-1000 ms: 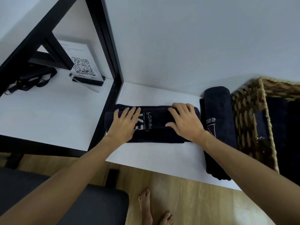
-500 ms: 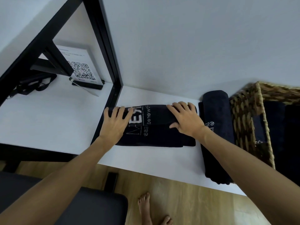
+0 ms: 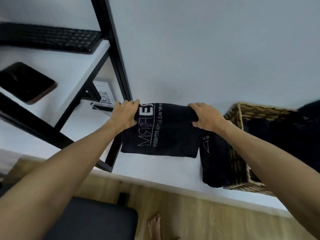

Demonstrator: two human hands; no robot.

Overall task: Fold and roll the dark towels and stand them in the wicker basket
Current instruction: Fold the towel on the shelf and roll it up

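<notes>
- One dark towel (image 3: 166,134) with white lettering lies on the white desk (image 3: 155,172), partly rolled, roll axis running left-right.
- Left hand (image 3: 125,113) and right hand (image 3: 205,116) both curl around the roll's far ends.
- Beside it lies a rolled towel (image 3: 213,163), against the wicker basket (image 3: 237,153).

We see dark printed towel (image 3: 166,135) half-rolled on white table, roll at far edge, flat part toward us. Second towel (image 3: 213,163) rolled, lying just beside basket (image 3: 237,153). More dark towels (image 3: 285,135) inside basket.
</notes>
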